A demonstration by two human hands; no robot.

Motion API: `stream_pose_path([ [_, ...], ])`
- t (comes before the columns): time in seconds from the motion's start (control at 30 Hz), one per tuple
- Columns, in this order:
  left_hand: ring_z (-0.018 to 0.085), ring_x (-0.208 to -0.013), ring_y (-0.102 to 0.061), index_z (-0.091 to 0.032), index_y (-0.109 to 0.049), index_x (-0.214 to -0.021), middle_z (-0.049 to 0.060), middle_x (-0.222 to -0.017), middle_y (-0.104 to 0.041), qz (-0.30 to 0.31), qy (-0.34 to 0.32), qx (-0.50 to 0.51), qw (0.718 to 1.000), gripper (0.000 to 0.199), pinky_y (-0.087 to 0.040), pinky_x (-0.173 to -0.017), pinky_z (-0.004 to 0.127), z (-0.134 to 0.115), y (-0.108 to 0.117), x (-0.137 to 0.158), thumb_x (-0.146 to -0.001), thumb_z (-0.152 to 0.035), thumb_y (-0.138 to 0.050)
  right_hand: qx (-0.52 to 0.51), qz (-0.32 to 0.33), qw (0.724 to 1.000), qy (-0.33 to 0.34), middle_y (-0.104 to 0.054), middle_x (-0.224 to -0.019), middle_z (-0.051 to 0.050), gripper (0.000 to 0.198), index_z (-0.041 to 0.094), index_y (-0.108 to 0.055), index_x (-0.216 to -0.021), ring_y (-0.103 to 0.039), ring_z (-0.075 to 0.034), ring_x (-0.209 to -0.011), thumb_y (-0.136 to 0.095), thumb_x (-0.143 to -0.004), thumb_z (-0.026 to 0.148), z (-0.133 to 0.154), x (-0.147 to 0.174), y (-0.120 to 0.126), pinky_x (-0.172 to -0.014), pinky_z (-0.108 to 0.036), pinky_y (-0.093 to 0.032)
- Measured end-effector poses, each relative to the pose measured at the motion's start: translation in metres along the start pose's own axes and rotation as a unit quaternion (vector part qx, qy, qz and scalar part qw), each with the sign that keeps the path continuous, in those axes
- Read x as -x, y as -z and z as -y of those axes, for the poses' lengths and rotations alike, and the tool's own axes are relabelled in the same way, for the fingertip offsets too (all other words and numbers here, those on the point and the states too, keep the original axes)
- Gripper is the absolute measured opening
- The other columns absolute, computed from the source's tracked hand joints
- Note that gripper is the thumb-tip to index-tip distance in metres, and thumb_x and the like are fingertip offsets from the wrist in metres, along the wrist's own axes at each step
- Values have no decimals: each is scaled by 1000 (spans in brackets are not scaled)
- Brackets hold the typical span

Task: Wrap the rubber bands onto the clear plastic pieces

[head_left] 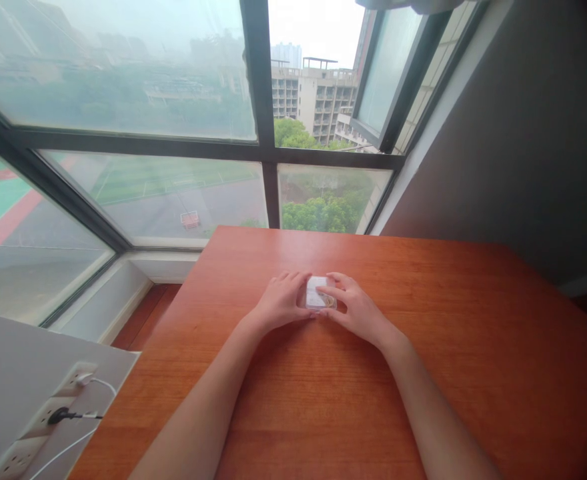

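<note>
A small clear box with a white face [317, 293] lies on the reddish-brown wooden table [323, 407], between my two hands. Something gold-brown shows at its lower right part, too small to name. My left hand [286, 301] grips the box's left side, thumb at the near edge and fingers at the far edge. From the right, my right hand [356, 308] holds it in the same way, with one finger laid across the top. Both palms face inward, and the fingertips hide parts of the box's edges.
Beyond the table's far edge stand windows with dark frames [269, 120]; one pane [391, 73] at upper right is swung open. A grey wall [513, 147] rises on the right. At lower left, wall sockets [48, 417] hold a black plug [59, 416] and white cables.
</note>
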State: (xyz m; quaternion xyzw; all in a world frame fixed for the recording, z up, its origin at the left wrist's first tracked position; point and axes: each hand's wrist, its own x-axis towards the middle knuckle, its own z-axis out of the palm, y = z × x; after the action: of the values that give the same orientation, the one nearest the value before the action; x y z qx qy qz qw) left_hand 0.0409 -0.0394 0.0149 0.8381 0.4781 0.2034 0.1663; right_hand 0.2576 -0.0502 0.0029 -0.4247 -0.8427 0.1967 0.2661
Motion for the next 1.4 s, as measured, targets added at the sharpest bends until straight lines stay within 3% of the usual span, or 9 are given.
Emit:
stream_pose_path([
  [0.27, 28, -108, -53, -25, -50, -121, 7, -120, -59, 7, 8, -2, 1000, 66, -38, -93, 40, -2, 1, 1, -67, -59, -69, -4, 8, 1000, -11, -41, -137, -10, 42, 27, -61, -122, -44, -25, -125, -66, -81, 32, 0, 0, -1, -105, -41, -39],
  [0.77, 27, -105, -54, -25, -48, -122, 5, -119, -60, -6, -4, -3, 1000, 68, -41, -91, 38, 3, -1, -1, -65, -51, -74, -113, 10, 993, -26, -43, -137, -7, 45, 28, -63, -118, -47, -24, -124, -72, -74, 27, -9, -1, 5, -108, -40, -36],
  [1.4, 27, -114, -51, -26, -53, -124, 8, -124, -56, 20, -15, 43, 999, 60, -41, -94, 37, 6, 8, 0, -73, -54, -67, -123, 23, 991, -51, -45, -137, -7, 50, 28, -58, -123, -46, -23, -125, -69, -75, 26, -5, -1, 4, -108, -38, -36],
])
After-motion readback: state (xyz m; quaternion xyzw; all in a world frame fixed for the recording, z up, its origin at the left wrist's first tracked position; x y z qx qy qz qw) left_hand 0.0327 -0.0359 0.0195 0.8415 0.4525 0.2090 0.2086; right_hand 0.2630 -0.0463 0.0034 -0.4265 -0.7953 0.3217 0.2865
